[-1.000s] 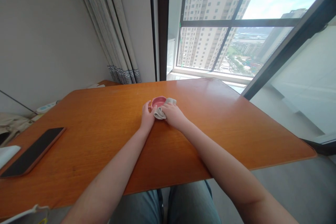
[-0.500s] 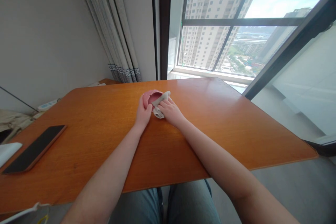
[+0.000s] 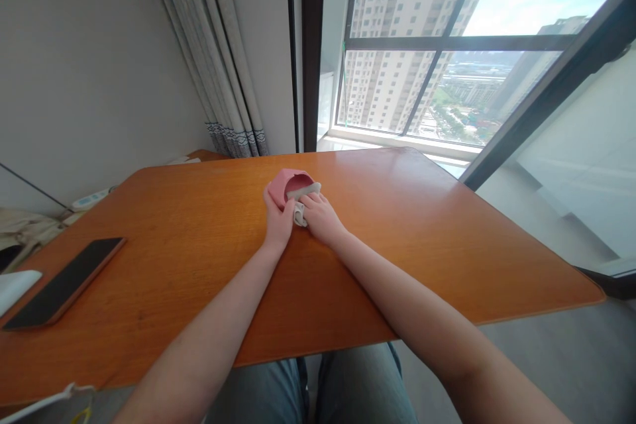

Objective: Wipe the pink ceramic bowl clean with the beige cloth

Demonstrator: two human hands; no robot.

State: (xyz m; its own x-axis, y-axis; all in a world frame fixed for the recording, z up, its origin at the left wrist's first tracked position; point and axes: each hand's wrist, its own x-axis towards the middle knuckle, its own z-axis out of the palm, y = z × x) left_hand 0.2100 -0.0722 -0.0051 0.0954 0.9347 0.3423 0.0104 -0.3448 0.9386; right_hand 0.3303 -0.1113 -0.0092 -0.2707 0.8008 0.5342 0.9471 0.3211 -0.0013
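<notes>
My left hand (image 3: pixel 279 215) is wrapped round the near left side of a pink hollow object (image 3: pixel 283 184), its thumb at the front. The object is tilted, with its wide rounded opening facing right and toward me; I cannot tell its exact kind. My right hand (image 3: pixel 322 217) grips a pale grey cloth (image 3: pixel 300 214), fingers pressing it at the opening. Part of the cloth lies along the lower rim and a bunched end hangs between my hands. My right fingertips are partly hidden in the cloth. Both hands are above the wooden table (image 3: pixel 199 265), near its middle.
A flat black panel with a brown edge (image 3: pixel 67 283) lies at the table's left, beside a white object (image 3: pixel 17 288). A power strip (image 3: pixel 92 199) is beyond the left edge. A curtain (image 3: pixel 213 66) hangs behind, and a large window (image 3: pixel 427 46) stands at the back right.
The pink object has turned a little, showing more of its opening. My left hand has shifted slightly right, and my right hand has moved slightly down and left with the cloth.
</notes>
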